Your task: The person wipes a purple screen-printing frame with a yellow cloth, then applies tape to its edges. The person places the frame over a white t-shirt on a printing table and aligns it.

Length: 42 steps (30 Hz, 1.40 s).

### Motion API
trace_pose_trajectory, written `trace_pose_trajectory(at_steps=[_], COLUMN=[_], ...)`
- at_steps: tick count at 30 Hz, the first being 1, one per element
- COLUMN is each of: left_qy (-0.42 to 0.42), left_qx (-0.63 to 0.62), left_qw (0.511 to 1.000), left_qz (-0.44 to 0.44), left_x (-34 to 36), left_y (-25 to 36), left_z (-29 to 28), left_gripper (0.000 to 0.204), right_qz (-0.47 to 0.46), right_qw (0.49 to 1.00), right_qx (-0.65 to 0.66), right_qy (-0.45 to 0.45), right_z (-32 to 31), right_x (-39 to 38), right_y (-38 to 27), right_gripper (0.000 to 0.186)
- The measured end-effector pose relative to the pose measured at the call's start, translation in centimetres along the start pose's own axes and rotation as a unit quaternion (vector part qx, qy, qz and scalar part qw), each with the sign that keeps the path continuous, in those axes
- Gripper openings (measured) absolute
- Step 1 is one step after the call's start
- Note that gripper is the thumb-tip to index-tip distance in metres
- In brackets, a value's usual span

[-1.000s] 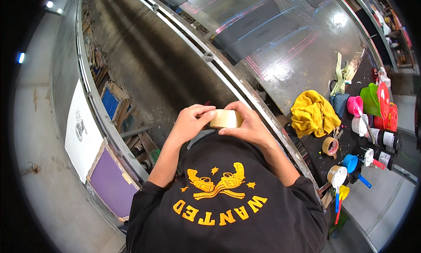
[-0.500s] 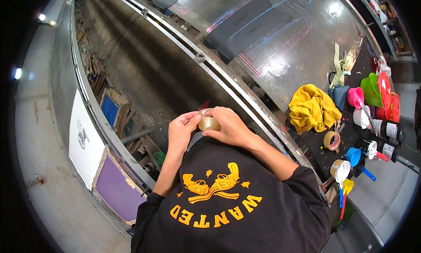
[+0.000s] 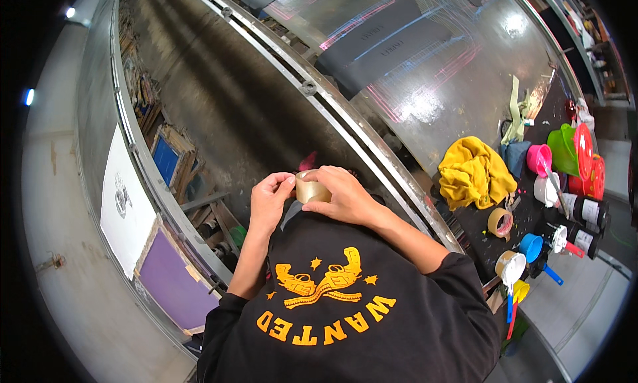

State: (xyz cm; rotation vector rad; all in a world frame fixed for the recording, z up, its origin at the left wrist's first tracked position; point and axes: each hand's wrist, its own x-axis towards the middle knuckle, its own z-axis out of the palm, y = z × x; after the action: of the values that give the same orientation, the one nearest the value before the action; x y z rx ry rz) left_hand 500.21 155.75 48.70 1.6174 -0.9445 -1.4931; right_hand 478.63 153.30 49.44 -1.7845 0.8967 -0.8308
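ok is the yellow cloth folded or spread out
Neither: the yellow cloth is bunched in a loose heap on the dark work surface, rumpled with creases running in different directions.

**Uneven light, hard glare, fisheye bend**

Lamps (image 3: 29,96) flare white at left edge. Shiny surface (image 3: 465,94) at right: burnt-out glare patches. Floor (image 3: 266,110) dim, dark shadow streaks. Hands (image 3: 342,195), tape roll (image 3: 311,191) well lit, fairly sharp. Print on dark panels (image 3: 362,49) soft. Metal rails (image 3: 308,88) bow toward the rim; corners black out.
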Motion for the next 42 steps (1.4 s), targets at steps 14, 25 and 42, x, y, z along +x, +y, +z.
trace_pose_trajectory(at_steps=[14, 25, 42], left_qy=[0.089, 0.307, 0.597], left_qx=[0.097, -0.126, -0.342], left_qw=[0.955, 0.920, 0.725], left_qz=[0.266, 0.207, 0.035], left_x=[-2.5, -10.2, -27.6], left_y=[-1.5, -5.2, -13.5], left_z=[-7.7, -20.0, -35.9], left_gripper=[0.014, 0.021, 0.011], right_qz=[0.025, -0.049, -0.206], right_qw=[0.992, 0.900, 0.679], right_qx=[-0.030, -0.084, -0.276], right_qy=[-0.118, -0.424, -0.648], right_z=[7.1, 19.9, 47.5], right_x=[6.4, 16.0, 31.4], right_y=[-2.5, -11.1, -22.2], right_gripper=[0.064, 0.058, 0.042])
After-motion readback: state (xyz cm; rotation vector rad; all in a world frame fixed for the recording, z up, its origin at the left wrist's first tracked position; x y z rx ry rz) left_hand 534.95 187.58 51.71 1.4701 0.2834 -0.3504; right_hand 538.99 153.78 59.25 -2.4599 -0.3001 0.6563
